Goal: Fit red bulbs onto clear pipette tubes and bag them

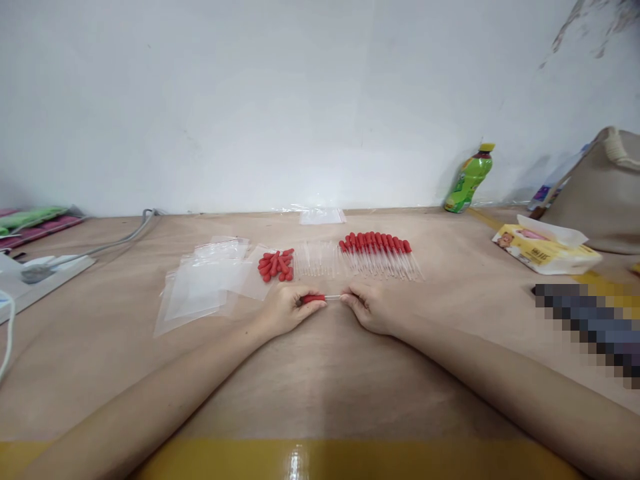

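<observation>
My left hand pinches a red rubber bulb between thumb and fingers. A thin clear dropper tube runs from the bulb's mouth to my right hand, whose fingertips are closed on its other end. Just beyond my left hand lies a heap of loose red bulbs. Beside it several bare clear tubes lie in a row. Past my right hand, assembled droppers with red bulbs lie side by side, bulbs toward the wall.
Clear zip bags overlap to the left. A tissue box, a green bottle and a beige bag stand at the right, near a blurred dark object. A grey cable crosses the left side.
</observation>
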A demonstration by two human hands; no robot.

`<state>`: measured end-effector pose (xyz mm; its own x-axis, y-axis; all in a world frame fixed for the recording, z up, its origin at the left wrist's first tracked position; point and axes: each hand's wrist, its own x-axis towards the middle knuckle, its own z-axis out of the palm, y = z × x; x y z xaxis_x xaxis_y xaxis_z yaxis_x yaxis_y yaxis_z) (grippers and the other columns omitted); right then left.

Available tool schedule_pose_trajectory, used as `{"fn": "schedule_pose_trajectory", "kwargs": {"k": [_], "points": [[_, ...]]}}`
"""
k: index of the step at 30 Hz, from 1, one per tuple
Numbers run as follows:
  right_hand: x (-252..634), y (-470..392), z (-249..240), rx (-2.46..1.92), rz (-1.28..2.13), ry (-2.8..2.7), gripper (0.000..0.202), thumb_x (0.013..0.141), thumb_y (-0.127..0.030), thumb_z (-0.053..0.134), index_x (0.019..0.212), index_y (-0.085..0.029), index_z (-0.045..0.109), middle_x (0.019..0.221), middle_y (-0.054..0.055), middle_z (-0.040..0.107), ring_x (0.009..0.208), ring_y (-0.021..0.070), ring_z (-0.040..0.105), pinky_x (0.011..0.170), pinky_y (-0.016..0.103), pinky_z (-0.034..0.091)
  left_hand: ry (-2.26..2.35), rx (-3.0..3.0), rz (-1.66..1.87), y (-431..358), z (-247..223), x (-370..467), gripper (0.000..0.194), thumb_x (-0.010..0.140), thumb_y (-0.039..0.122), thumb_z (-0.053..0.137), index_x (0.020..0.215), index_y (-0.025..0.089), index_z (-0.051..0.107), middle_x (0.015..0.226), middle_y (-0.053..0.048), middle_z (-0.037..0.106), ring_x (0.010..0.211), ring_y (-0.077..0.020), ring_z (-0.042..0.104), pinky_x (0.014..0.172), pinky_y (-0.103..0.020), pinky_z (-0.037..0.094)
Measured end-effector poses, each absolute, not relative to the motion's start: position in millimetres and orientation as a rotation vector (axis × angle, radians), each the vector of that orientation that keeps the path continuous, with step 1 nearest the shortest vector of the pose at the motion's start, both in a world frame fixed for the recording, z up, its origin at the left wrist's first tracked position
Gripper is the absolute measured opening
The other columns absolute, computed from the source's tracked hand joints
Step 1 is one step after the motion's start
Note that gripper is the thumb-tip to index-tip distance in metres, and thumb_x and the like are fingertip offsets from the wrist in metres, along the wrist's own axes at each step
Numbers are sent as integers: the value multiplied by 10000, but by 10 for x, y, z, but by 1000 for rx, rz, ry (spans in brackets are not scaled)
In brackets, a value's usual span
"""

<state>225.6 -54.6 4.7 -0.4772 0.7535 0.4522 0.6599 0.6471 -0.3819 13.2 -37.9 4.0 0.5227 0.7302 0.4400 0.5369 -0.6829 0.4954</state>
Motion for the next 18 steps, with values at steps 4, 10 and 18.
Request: {"fn": "schedule_pose_trajectory", "kwargs": {"k": [4,10,18], "points": [[2226,-558,61,-1154,209,-2303,252,871,-258,397,669,-174,523,640,17,554,598,113,484,565,229,326,1046,2487,922,-392,57,134,217,790,335,571,880,173,684,774,-41,693,665,-138,613,618,-231,468],[2181,-556,81,-1197,268,-2326,285,875,-238,388,627,-167,507,592,-1,530,553,96,449,544,219,296,1022,2502,944,-378,42,121,211,787,325,577,872,164,685,766,-49,694,657,-142,619,607,-232,468],[2192,-524,205,-1096,226,-2451,232,843,-219,450,671,-164,595,686,37,589,653,126,499,631,242,349,1057,2432,952,-312,26,111,232,776,334,593,921,163,652,826,-58,680,681,-145,612,640,-256,490]]}}
